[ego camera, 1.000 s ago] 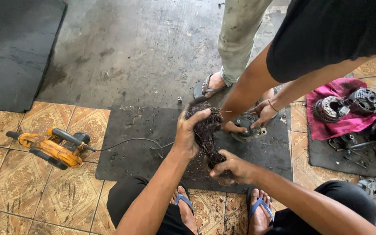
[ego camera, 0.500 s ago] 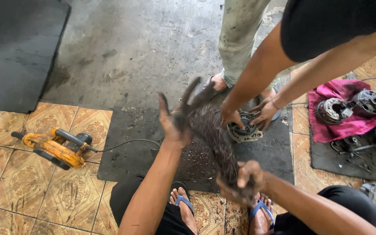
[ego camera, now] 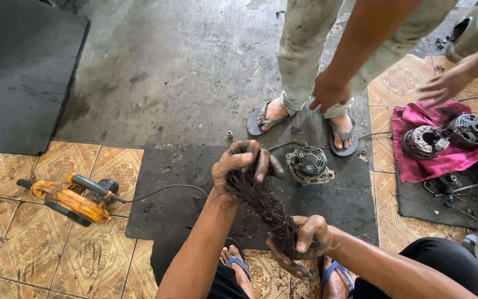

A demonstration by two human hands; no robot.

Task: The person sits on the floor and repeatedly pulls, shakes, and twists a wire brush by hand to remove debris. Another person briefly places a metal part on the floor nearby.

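Head view, left to right. A yellow power tool (ego camera: 67,197) lies on the tiled floor (ego camera: 6,232), its cord running right onto a dark mat (ego camera: 167,182). Above the mat the person's left hand (ego camera: 243,165) is raised, fingers curled closed around the upper end of a bundle of dark wire (ego camera: 264,207). The bundle's long axis runs on a diagonal, from upper left at the left hand down to lower right, where the right hand (ego camera: 302,243) closes around its lower end, just above the person's sandalled feet. Both hands thus hold the same bundle, one at each end, with the stretch between them taut and clear of the mat. The left hand is the higher and farther of the two; the right is nearer the body. Just right of the left hand, an alternator housing (ego camera: 308,164) rests on the mat, apart from the bundle. Beyond it stands a co-worker, one hand (ego camera: 327,94) hanging open by the legs, the other hand (ego camera: 446,86) spread over a pink cloth (ego camera: 424,166) that carries more motor parts (ego camera: 474,130).
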